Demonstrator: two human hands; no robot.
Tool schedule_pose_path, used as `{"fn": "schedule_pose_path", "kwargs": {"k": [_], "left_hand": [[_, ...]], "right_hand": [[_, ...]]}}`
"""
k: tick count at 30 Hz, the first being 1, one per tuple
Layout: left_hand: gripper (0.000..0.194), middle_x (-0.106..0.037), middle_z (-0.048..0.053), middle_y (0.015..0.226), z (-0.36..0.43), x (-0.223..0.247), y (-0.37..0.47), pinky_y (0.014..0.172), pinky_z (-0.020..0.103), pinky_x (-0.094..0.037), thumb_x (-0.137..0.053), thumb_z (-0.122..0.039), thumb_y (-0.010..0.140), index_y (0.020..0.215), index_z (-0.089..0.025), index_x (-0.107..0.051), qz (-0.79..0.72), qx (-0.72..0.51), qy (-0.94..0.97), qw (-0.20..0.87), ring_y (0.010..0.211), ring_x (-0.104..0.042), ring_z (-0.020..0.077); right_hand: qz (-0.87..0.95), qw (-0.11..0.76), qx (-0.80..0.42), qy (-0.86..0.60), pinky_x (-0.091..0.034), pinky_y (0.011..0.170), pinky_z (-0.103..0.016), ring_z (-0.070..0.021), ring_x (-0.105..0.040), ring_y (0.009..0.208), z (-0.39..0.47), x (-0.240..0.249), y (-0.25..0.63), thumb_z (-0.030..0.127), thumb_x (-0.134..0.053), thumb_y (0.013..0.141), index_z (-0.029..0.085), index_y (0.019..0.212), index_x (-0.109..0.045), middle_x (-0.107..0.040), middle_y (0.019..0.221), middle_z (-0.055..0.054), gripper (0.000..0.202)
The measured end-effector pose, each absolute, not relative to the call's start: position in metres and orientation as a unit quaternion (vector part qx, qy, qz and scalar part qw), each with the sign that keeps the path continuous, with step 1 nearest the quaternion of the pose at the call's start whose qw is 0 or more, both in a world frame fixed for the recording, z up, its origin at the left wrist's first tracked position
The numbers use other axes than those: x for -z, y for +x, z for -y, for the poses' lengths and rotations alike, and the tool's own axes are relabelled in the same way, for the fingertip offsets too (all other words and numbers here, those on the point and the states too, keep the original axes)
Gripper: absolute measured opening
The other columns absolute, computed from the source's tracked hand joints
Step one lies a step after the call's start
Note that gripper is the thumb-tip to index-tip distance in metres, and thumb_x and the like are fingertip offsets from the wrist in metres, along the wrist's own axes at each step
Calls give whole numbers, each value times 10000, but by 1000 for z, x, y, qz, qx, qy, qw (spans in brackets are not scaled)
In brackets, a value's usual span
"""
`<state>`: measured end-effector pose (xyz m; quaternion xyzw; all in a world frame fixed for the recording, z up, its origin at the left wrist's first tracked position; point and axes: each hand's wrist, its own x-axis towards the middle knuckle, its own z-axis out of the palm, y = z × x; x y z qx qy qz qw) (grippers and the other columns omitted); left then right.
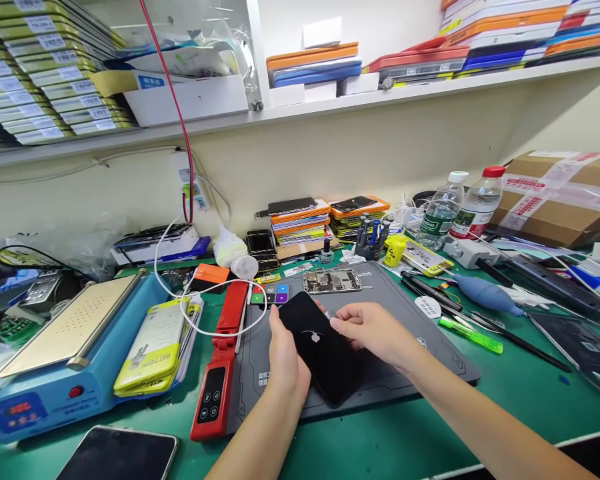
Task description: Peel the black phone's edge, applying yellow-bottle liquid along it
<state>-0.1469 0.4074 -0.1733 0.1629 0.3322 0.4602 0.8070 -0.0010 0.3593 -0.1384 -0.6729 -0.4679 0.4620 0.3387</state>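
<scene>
A black smartphone (325, 363) lies tilted in my left hand (284, 363), its dark screen facing me with a white apple logo lit on it. My left fingers wrap round its left side and underneath. My right hand (377, 330) is at the phone's upper right edge, thumb and index finger pinched together. Something small and pale shows at those fingertips, too small to name. Beneath both hands is a grey work mat (410, 383). Just beyond the phone, an opened phone (332, 281) with its inner parts exposed lies on the mat's far edge.
Left of the mat stand a red folding device (215, 397), yellow battery packs (153, 347) and a blue heating plate (55, 373). Another phone (120, 455) lies in front. To the right are a green marker (471, 335), a blue air blower (485, 293), tweezers and two water bottles (443, 213).
</scene>
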Motion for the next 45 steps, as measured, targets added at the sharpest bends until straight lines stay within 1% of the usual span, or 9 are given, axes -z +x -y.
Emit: {"fn": "schedule_pose_path", "kwargs": {"k": [5, 11, 14, 18, 23, 29, 34, 39, 45], "left_hand": [[621, -726, 180, 928, -407, 174, -147, 823, 346, -587, -426, -588, 941, 1086, -65, -729, -340, -465, 159, 802, 900, -723, 263], [634, -725, 182, 998, -406, 177, -148, 810, 329, -586, -425, -604, 937, 1083, -71, -736, -351, -471, 153, 795, 873, -719, 242], [661, -722, 189, 1015, -406, 177, -148, 798, 329, -586, -407, -625, 936, 1050, -67, -742, -344, -475, 152, 796, 857, -715, 239], [681, -720, 192, 970, -406, 176, -149, 783, 323, -584, -408, -646, 925, 973, -59, -751, -338, -472, 158, 799, 830, -711, 239], [702, -716, 189, 903, -405, 174, -149, 758, 303, -579, -426, -684, 899, 913, -64, -754, -335, -468, 166, 801, 820, -708, 241], [717, -719, 177, 976, -407, 174, -148, 757, 285, -577, -361, -679, 930, 951, -80, -755, -336, -473, 166, 797, 825, -708, 221], [730, -719, 192, 943, -407, 174, -148, 770, 311, -583, -367, -686, 926, 938, -65, -750, -327, -477, 161, 799, 844, -710, 243], [669, -719, 189, 1039, -406, 174, -151, 795, 307, -583, -419, -640, 931, 1021, -65, -750, -331, -486, 174, 790, 890, -710, 241], [708, -727, 154, 1031, -405, 170, -150, 822, 333, -583, -474, -724, 880, 1247, -157, -684, -302, -485, 171, 803, 900, -715, 239]], "right_hand": [[467, 328, -467, -676, -521, 697, -244, -146, -645, 764, -361, 141, -3, 426, -551, 873, 118, 911, -637, -702, 881, -87, 322], [500, 312, -272, -761, -305, 611, -261, -144, -516, 686, -343, 136, -19, 366, -563, 880, 193, 777, -610, -661, 756, -15, 207], [507, 295, -251, -770, -256, 599, -279, -142, -462, 643, -336, 137, -19, 354, -544, 880, 194, 729, -587, -631, 700, -12, 224], [494, 298, -324, -750, -335, 617, -262, -139, -519, 659, -339, 145, -6, 436, -580, 829, 176, 771, -596, -637, 729, -29, 266], [455, 322, -482, -676, -496, 718, -256, -144, -600, 754, -349, 152, 8, 609, -645, 695, 131, 885, -617, -656, 832, -65, 515], [424, 326, -547, -644, -543, 784, -287, -168, -628, 821, -353, 150, 9, 680, -714, 587, 105, 873, -604, -673, 908, -110, 652], [436, 335, -454, -701, -488, 718, -287, -183, -626, 787, -346, 151, 1, 591, -658, 703, 144, 862, -616, -690, 856, -82, 476], [494, 303, -273, -768, -424, 719, -276, -166, -651, 850, -334, 147, -13, 440, -564, 881, 275, 960, -679, -728, 930, 20, 217], [513, 302, -253, -763, -446, 701, -247, -144, -675, 849, -334, 143, -15, 468, -549, 905, 309, 905, -713, -731, 916, 61, 228]]}}
